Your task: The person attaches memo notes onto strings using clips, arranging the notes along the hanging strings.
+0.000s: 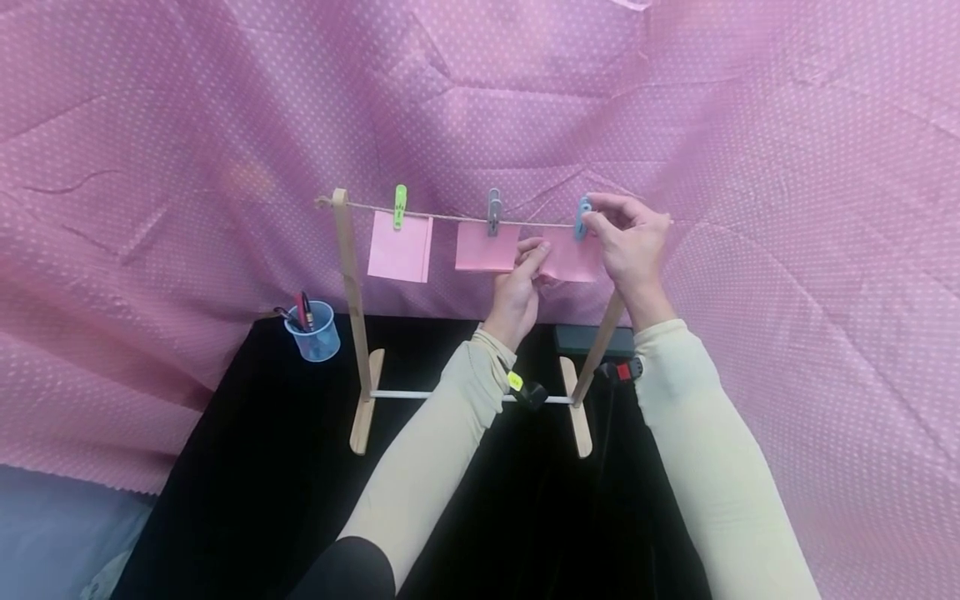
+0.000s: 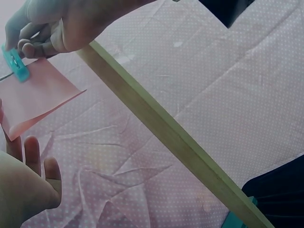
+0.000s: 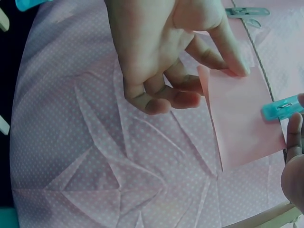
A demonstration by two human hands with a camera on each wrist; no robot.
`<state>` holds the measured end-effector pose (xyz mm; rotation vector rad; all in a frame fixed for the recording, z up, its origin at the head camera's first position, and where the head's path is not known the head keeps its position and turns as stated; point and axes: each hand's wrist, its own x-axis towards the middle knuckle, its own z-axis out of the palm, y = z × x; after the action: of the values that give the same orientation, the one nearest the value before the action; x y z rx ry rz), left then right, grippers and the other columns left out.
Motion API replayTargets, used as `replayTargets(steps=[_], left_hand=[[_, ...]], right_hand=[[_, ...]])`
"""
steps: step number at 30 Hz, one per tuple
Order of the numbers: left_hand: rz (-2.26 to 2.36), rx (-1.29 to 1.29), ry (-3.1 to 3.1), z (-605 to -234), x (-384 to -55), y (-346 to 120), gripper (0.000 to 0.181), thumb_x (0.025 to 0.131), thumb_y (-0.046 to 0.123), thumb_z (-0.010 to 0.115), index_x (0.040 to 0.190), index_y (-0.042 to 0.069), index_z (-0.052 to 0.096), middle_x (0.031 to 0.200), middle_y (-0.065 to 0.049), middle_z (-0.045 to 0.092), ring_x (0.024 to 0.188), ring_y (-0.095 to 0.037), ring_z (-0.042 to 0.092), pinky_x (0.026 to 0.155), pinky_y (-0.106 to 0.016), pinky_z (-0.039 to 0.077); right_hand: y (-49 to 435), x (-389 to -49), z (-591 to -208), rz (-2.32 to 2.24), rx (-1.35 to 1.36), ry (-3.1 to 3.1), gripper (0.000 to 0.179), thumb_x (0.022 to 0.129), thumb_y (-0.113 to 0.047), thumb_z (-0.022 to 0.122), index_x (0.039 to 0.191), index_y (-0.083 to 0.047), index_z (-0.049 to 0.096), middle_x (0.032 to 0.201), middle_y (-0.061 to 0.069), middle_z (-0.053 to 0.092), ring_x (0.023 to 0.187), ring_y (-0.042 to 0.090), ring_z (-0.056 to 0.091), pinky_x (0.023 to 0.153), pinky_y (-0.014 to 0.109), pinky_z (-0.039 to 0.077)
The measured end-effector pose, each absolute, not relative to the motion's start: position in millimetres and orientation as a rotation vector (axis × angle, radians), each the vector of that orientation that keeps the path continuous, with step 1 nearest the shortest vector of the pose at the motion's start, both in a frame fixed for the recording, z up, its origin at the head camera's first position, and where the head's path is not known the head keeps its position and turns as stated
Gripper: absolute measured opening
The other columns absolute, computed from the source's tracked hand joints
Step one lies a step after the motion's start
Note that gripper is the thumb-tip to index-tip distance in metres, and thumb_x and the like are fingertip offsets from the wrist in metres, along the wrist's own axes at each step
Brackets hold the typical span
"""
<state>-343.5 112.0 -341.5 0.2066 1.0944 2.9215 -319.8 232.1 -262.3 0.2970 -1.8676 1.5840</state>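
Note:
A rightmost pink paper (image 1: 572, 260) hangs folded over a string (image 1: 452, 218), with a blue clothespin (image 1: 582, 218) at its top edge. My right hand (image 1: 637, 250) pinches that clothespin between thumb and fingers. My left hand (image 1: 516, 298) pinches the paper's left edge; in the right wrist view, its thumb lies on the paper's (image 3: 242, 118) front face and the other fingers bend loosely. To the left, a gray clothespin (image 1: 494, 212) clips a middle pink paper (image 1: 480, 248). Farther left, a green clothespin (image 1: 400, 207) clips another pink paper (image 1: 397, 254).
The string runs between two wooden posts (image 1: 351, 292) on flat feet, joined low by a white rod (image 1: 401, 394). A blue mesh cup (image 1: 318, 337) with pens stands left. A dark green box (image 1: 592, 339) lies behind the right post. Pink dotted cloth (image 1: 225, 150) hangs behind the black table (image 1: 247, 467).

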Motion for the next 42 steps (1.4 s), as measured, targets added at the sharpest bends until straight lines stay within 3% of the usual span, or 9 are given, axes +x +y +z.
replayTargets(steps=[2, 5, 7, 9, 11, 13, 19, 32, 42], left_hand=[[2.920, 0.207, 1.083, -340.9, -343.5, 111.7, 0.024, 0.096, -0.001, 0.063, 0.084, 0.019, 0.068, 0.068, 0.011, 0.056, 0.062, -0.002, 0.050, 0.059, -0.018, 0.044], [2.924, 0.197, 1.064, -340.8, -344.4, 111.4, 0.024, 0.096, -0.002, 0.062, 0.084, 0.019, 0.068, 0.068, 0.010, 0.056, 0.060, -0.003, 0.051, 0.056, -0.018, 0.043], [2.923, 0.188, 1.062, -341.0, -344.9, 110.9, 0.023, 0.096, -0.001, 0.062, 0.085, 0.019, 0.068, 0.069, 0.010, 0.057, 0.059, -0.003, 0.051, 0.055, -0.018, 0.043], [2.919, 0.182, 1.058, -341.6, -345.4, 110.6, 0.023, 0.096, -0.001, 0.063, 0.085, 0.019, 0.068, 0.069, 0.010, 0.056, 0.059, -0.003, 0.051, 0.054, -0.017, 0.042], [2.915, 0.183, 1.063, -342.4, -345.7, 110.3, 0.022, 0.096, 0.000, 0.063, 0.086, 0.019, 0.068, 0.069, 0.010, 0.055, 0.060, -0.003, 0.051, 0.055, -0.017, 0.043], [2.912, 0.189, 1.061, -343.1, -345.7, 110.1, 0.022, 0.096, 0.000, 0.063, 0.086, 0.019, 0.068, 0.069, 0.011, 0.055, 0.061, -0.002, 0.051, 0.056, -0.017, 0.044], [2.913, 0.202, 1.077, -343.8, -345.1, 109.8, 0.022, 0.096, 0.001, 0.063, 0.086, 0.019, 0.069, 0.069, 0.011, 0.057, 0.061, -0.003, 0.052, 0.060, -0.018, 0.046], [2.928, 0.190, 1.107, -344.1, -343.3, 107.0, 0.023, 0.094, -0.001, 0.065, 0.087, 0.020, 0.071, 0.076, 0.012, 0.066, 0.064, -0.002, 0.054, 0.061, -0.020, 0.046], [2.889, 0.186, 1.143, -350.2, -345.3, 96.6, 0.020, 0.091, -0.003, 0.066, 0.094, 0.016, 0.071, 0.085, 0.007, 0.070, 0.070, -0.004, 0.059, 0.063, -0.020, 0.044]], right_hand=[[231.0, -319.2, -263.2, 1.582, 0.311, -1.874, 0.021, 0.084, 0.009, 0.072, 0.105, 0.012, 0.071, 0.077, -0.019, 0.071, 0.071, 0.002, 0.065, 0.124, 0.022, 0.016], [229.5, -319.3, -264.4, 1.597, 0.340, -1.875, 0.022, 0.084, 0.010, 0.071, 0.106, 0.012, 0.071, 0.074, -0.018, 0.070, 0.070, 0.002, 0.066, 0.116, 0.032, -0.031], [229.2, -319.4, -264.5, 1.594, 0.344, -1.877, 0.022, 0.084, 0.010, 0.071, 0.106, 0.012, 0.071, 0.073, -0.018, 0.070, 0.069, 0.002, 0.065, 0.121, 0.029, -0.021], [229.6, -319.3, -264.6, 1.595, 0.339, -1.884, 0.022, 0.085, 0.010, 0.070, 0.106, 0.012, 0.070, 0.072, -0.018, 0.069, 0.067, 0.001, 0.065, 0.124, 0.019, 0.010], [230.1, -319.3, -264.9, 1.593, 0.334, -1.890, 0.022, 0.085, 0.010, 0.069, 0.106, 0.012, 0.071, 0.072, -0.018, 0.069, 0.065, 0.002, 0.064, 0.102, 0.013, 0.043], [230.9, -318.8, -265.0, 1.580, 0.333, -1.899, 0.022, 0.085, 0.010, 0.069, 0.107, 0.011, 0.071, 0.072, -0.018, 0.069, 0.064, 0.001, 0.063, 0.077, 0.015, 0.053], [232.1, -318.2, -265.0, 1.549, 0.353, -1.914, 0.025, 0.084, 0.010, 0.071, 0.109, 0.011, 0.071, 0.077, -0.016, 0.069, 0.068, 0.002, 0.062, 0.068, 0.014, 0.053], [231.4, -311.4, -258.9, 1.557, 0.325, -2.004, 0.032, 0.086, 0.010, 0.065, 0.118, 0.009, 0.067, 0.090, -0.007, 0.063, 0.080, 0.004, 0.059, 0.073, 0.012, 0.050], [230.7, -306.3, -254.4, 1.587, 0.307, -1.881, 0.037, 0.081, 0.017, 0.065, 0.118, 0.013, 0.066, 0.101, 0.001, 0.070, 0.084, 0.006, 0.061, 0.078, 0.015, 0.053]])
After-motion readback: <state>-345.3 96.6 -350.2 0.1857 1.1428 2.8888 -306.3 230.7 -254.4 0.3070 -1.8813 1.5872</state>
